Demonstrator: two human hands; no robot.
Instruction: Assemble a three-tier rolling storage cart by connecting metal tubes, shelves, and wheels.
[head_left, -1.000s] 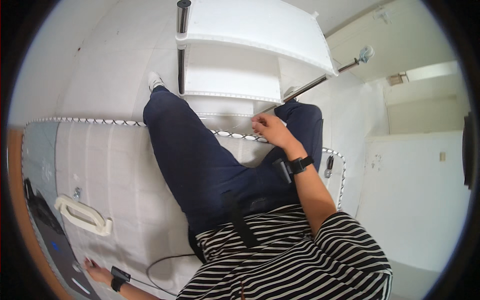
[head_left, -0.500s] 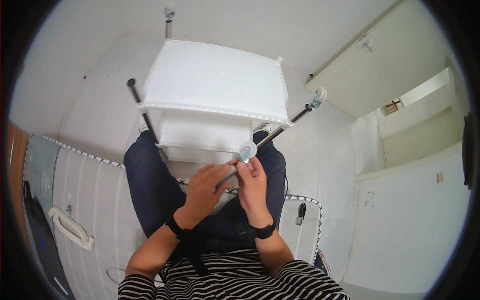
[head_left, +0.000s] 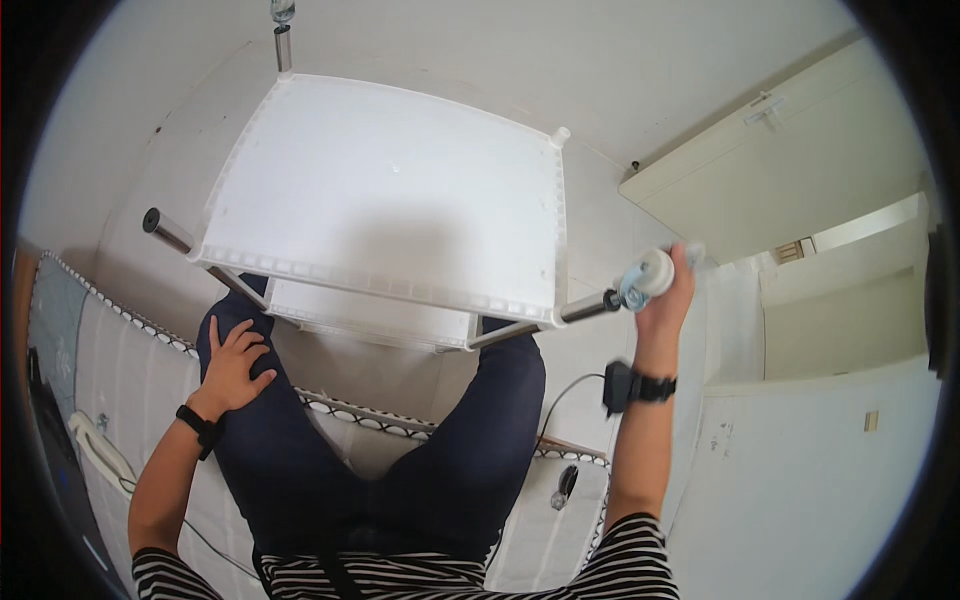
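Observation:
A white shelf rack [head_left: 400,150] with metal poles stands before my knees. At its right corner, a caster [head_left: 654,273] with a white wheel and metal fork sits at the dark end of a pole [head_left: 590,306]. My right hand [head_left: 668,310] is closed round the wheel's outer side, its fingers partly hidden behind it. A blurred whitish shape [head_left: 692,254] shows by the fingertips; I cannot tell what it is. My left hand [head_left: 236,366] lies on my left thigh, fingers spread, holding nothing.
A bare pole end [head_left: 165,228] juts out at the rack's near left corner. Another caster [head_left: 283,12] tops the far left pole. A padded mat [head_left: 130,400] with patterned edging lies beneath me. A cream handle-shaped piece [head_left: 100,450] and a dark-strapped watch [head_left: 563,488] rest there.
Both hands were together at a caster and a greyish piece between my knees. The left has moved to my thigh, the right out to the rack's right corner. The rack appears closer.

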